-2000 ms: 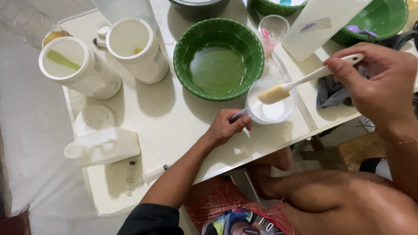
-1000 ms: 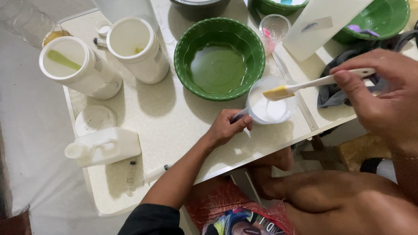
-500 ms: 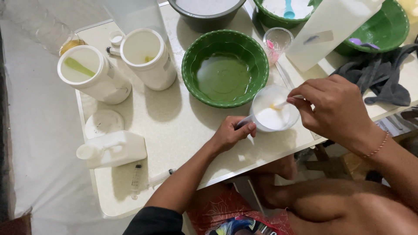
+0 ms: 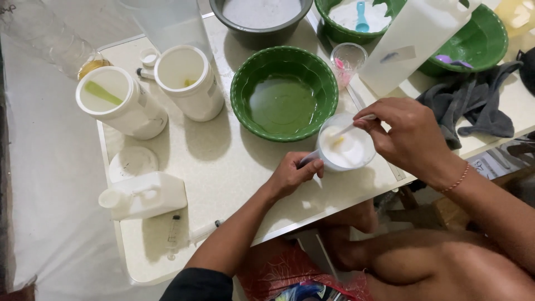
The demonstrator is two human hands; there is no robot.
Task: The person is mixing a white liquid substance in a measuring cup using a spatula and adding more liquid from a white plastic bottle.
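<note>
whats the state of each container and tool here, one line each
small white cup: holds white cream, steadied by left hand
spatula: tip in the cream, held by right hand
green bowl: upright, shallow greenish liquid
two white tubs: open, lids off
white jug: lying on its side
syringe: lying flat, untouched

A green bowl [image 4: 284, 92] of greenish liquid sits at the centre of a pale desk [image 4: 223, 173]. Left of it stand two white tubs, one [image 4: 121, 103] holding a green stick, the other [image 4: 188, 82] open beside a small cap [image 4: 149, 56]. Near the front edge lie a round lid [image 4: 132, 163], a white jug [image 4: 146, 195] on its side and a syringe [image 4: 174, 235]. At the back are a dark bowl [image 4: 261, 19], a green bowl with a blue scoop [image 4: 356, 19], a clear cup [image 4: 348, 60], another green bowl [image 4: 473, 42] and a grey cloth [image 4: 473, 106].
</note>
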